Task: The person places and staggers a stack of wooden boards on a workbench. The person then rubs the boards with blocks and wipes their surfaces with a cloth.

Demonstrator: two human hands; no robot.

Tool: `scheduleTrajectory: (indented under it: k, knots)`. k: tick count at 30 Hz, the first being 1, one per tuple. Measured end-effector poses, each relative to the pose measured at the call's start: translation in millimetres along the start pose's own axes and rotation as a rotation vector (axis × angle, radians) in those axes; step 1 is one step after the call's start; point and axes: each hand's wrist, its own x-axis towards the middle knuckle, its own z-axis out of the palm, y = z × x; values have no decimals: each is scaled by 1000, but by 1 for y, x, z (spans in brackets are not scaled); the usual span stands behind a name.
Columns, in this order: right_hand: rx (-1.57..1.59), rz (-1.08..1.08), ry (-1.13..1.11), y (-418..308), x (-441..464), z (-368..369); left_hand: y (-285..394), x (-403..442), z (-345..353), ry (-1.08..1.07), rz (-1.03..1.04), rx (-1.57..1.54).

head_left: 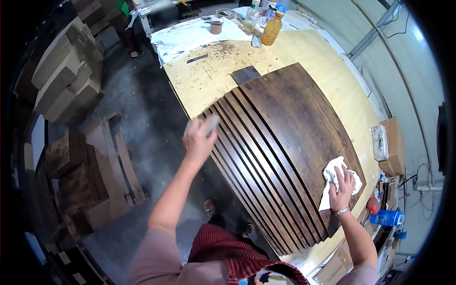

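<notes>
The left hand (198, 137), left of centre in the frame, pinches a small grey block (212, 125) between thumb and fingers. The block is blurred; it juts toward the upper right from the grip, at the left edges of the fanned boards (256, 159), and I cannot tell whether it touches them. The right hand (344, 190), at the right of the frame, has its fingers bent over a white cloth (334, 167), with folds of it caught between thumb and fingers. The cloth bunches out above and to both sides of the fingers, one corner trailing toward the lower left, and lies against the top board (297, 114) near its lower right end.

The boards, dark brown, slant from upper centre down to lower right, each one stepped out to the left from under the next, so that they lie between the two hands. They rest on a pale table (280, 59). A small dark piece (245, 74) shows just beside the top board's upper left corner. Farther up, a thin dark strip (197, 58) lies on the table, and an amber bottle (271, 31) stands at upper centre. A carton (394, 147) sits at the right edge of the table.
</notes>
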Motion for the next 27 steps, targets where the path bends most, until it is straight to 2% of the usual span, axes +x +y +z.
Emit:
scheduleTrajectory:
  k: [3,5,7,9,12,13,15,17,19,20,21,23,25,27]
  knots:
    - [-8,1,-2,0,0,0,25,-42,-15,-154,30,-149]
    - [4,-6,10,0,1,1,20,-30,-19,-78,47,-90]
    - [7,-11,8,0,1,1,5,-6,-11,-19,-125,-91]
    - [-2,-5,10,-1,0,1,-3,-1,4,70,-60,-32]
    - [-16,15,-17,-1,0,-1,46,-81,1,-63,33,-102]
    - [-24,21,-21,0,0,0,68,-110,-9,-102,124,-228]
    - [-23,12,6,0,0,3,91,-179,-12,-236,160,-364]
    - [-31,0,17,1,0,3,85,-164,-24,-217,182,-341]
    - [-39,-1,21,1,0,3,36,-107,-16,-63,100,-242]
    - [-37,4,19,0,0,3,24,-69,-18,38,-48,-228]
    - [-38,2,22,1,0,4,-3,-37,-10,132,-89,-184]
    - [-45,1,27,1,-1,4,-41,6,-1,140,-304,-204]
    - [-42,8,21,1,-2,3,-48,3,8,141,-180,-101]
    - [-49,19,21,1,-1,4,-15,-40,3,72,-129,-111]
